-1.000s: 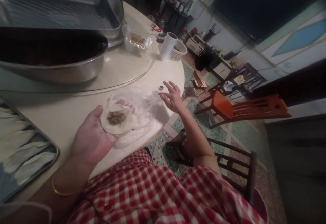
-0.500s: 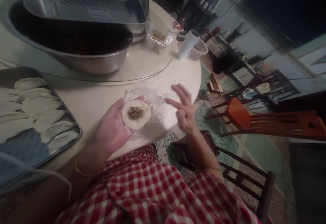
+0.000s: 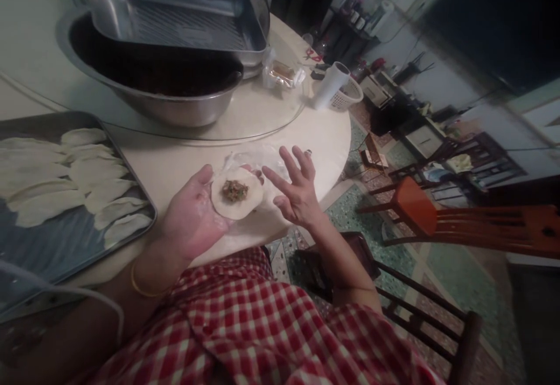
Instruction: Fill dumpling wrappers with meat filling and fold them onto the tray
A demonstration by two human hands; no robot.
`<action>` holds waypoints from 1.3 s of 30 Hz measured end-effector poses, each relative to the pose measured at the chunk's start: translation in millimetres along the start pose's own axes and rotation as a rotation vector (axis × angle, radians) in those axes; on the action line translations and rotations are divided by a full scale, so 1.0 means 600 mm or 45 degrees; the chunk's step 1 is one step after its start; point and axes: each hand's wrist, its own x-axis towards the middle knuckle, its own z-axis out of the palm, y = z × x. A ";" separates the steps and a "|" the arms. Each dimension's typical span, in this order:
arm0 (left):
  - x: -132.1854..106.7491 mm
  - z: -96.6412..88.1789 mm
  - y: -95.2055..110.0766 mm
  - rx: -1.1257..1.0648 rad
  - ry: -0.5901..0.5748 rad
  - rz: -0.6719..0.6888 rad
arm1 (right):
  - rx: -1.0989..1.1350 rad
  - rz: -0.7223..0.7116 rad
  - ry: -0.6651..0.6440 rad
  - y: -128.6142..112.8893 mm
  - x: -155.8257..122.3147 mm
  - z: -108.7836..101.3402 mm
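Note:
My left hand [image 3: 195, 216] holds a round dumpling wrapper [image 3: 245, 205] flat across its fingers, palm up. A small mound of chopped brown and green filling [image 3: 235, 191] sits in the wrapper's middle. My right hand [image 3: 298, 189] is just to the right of the wrapper, fingers spread, with nothing in it. A gap separates its fingertips from the wrapper. Beneath and behind both hands, a clear plastic bag [image 3: 258, 156] lies on the table. On the left, a metal tray [image 3: 39, 268] carries several folded dumplings [image 3: 98, 172] in overlapping rows.
A large steel bowl [image 3: 184, 108] stands on the table's glass turntable [image 3: 262, 125], with a ridged metal pan [image 3: 188, 23] resting over it. Farther right are a foil-wrapped block [image 3: 282, 76], a white roll [image 3: 332, 84] and a white basket [image 3: 349, 94]. Wooden chairs [image 3: 415, 207] stand beyond the table edge.
My right hand has moved left toward the wrapper and its fingers have spread wider. My left hand still holds the wrapper with filling. The view has shifted slightly left.

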 end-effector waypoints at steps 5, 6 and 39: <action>-0.005 0.009 -0.002 0.006 0.022 -0.009 | 0.009 -0.059 -0.052 -0.005 -0.006 -0.003; -0.006 0.011 -0.001 0.006 0.033 -0.004 | 0.008 -0.051 -0.049 -0.005 -0.008 -0.004; 0.016 0.012 0.001 -0.099 0.080 0.199 | -0.027 0.554 0.203 0.169 -0.024 0.063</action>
